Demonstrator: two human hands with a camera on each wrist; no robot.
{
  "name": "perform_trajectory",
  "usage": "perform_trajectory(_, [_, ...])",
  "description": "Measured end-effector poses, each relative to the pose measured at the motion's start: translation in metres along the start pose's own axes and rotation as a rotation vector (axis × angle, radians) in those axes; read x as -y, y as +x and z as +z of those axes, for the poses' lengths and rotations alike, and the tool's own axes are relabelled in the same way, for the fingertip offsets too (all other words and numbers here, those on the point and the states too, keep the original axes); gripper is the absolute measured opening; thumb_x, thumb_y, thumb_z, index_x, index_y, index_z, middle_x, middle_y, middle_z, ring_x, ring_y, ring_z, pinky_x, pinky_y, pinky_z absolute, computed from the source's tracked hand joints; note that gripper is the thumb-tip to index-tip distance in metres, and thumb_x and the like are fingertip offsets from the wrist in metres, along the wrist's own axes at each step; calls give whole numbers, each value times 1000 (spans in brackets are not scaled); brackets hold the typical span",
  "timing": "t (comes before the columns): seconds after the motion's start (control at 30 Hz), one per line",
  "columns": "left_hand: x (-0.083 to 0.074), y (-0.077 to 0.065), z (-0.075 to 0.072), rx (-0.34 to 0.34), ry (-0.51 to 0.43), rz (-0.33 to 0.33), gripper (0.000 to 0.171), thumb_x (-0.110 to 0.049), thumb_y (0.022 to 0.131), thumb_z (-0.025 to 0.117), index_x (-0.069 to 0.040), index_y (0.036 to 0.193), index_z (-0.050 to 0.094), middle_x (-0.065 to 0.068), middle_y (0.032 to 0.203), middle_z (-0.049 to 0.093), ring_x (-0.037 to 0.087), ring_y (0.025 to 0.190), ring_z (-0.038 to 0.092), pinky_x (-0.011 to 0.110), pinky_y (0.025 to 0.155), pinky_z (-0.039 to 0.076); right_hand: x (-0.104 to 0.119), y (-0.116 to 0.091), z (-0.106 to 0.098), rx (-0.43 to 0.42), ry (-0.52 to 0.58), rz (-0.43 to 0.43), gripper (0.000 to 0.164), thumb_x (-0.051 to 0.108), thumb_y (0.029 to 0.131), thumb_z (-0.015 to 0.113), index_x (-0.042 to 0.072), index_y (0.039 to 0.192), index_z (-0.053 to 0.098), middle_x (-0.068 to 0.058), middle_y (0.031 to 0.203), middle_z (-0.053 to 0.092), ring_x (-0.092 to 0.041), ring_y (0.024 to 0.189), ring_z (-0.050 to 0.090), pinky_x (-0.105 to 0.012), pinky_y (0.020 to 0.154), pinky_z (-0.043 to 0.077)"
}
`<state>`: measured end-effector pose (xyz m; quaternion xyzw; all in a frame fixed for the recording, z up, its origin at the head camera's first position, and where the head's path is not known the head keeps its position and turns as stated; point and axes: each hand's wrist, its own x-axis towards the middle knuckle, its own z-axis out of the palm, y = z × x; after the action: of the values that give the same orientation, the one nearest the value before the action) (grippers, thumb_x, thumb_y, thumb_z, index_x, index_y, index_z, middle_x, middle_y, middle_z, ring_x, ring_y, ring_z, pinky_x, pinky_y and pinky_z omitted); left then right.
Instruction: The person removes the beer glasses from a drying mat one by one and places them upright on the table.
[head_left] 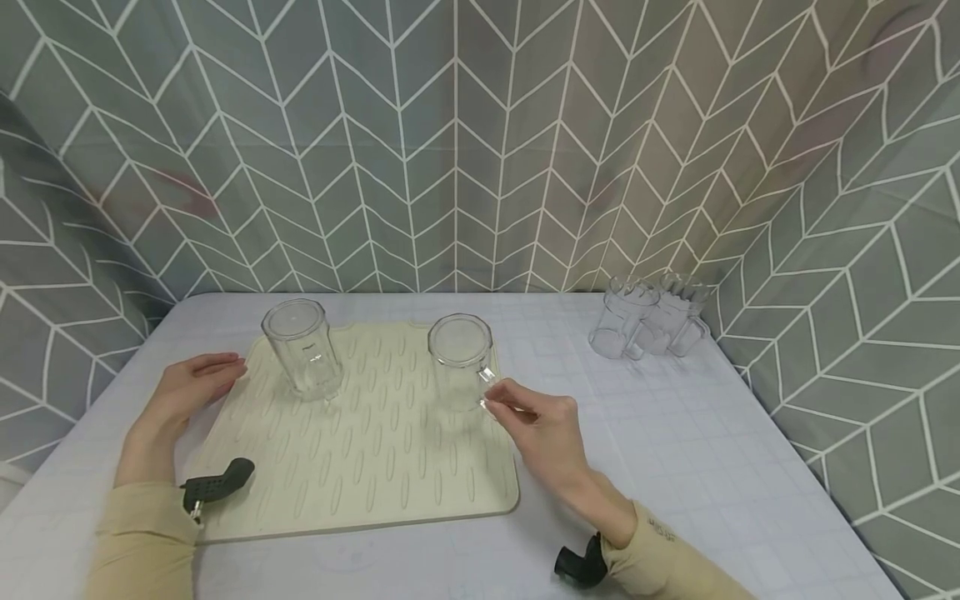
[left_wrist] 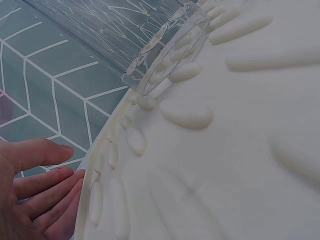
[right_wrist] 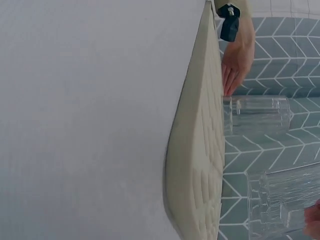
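My right hand (head_left: 540,425) pinches the handle of a clear glass mug (head_left: 459,358) over the right part of a cream ridged mat (head_left: 390,467). In the right wrist view, a gap shows between the base of this mug (right_wrist: 282,200) and the mat (right_wrist: 192,150). A second glass mug (head_left: 303,350) stands on the mat's back left. At the mat's left edge, my left hand (head_left: 191,387) rests with relaxed fingers, holding nothing. Its fingertips are right at the mat's rim in the left wrist view, where the hand (left_wrist: 40,190) sits below the standing mug (left_wrist: 165,45).
More clear glass mugs (head_left: 622,321) stand close together at the table's back right corner. The white table (head_left: 675,450) extends around the mat. A patterned curtain (head_left: 450,167) hangs behind the table and along its right side.
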<state>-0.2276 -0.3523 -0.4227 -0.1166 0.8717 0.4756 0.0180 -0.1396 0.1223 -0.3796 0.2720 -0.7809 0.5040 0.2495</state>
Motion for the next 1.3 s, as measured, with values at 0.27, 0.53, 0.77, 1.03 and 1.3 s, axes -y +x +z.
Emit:
perform_trajectory(0.27, [2,2,0,-5,1,12,72,-41,98,61,9,146,40,23,139,46,-19,81,45,3,69,51,-3,1,-15,-43,-39,-57,13,-8,83,75,1,92,76,-9,84,77,-25,78,76,-23,73,62])
perform_trajectory(0.53, [1,2,1,-5,12,8,72,-41,99,59,9,146,39,30,143,45,-19,80,45,4,68,51,-8,2,-27,-91,-118,-112,18,-10,79,77,0,94,76,-9,84,77,-26,75,75,-21,72,62])
perform_trajectory(0.77, [1,1,1,-16,6,17,71,-39,98,61,9,145,40,18,132,53,-21,79,47,3,69,52,-12,2,-32,-126,-167,-123,20,-11,77,78,1,94,77,-8,84,77,-23,74,75,-21,71,62])
perform_trajectory(1.03, [-1,1,2,-17,20,-2,71,-41,99,59,9,146,39,29,145,43,-18,81,43,3,68,50,-14,3,-31,-119,-253,-188,16,-10,76,79,-1,89,76,-9,82,77,-22,73,75,-26,69,63])
perform_trajectory(1.3, [-1,2,1,-17,13,28,70,-40,99,58,11,144,41,29,141,45,-20,79,45,3,68,51,-18,3,-31,-111,-359,-246,16,-6,74,82,4,85,75,-3,79,77,-18,73,75,-26,63,62])
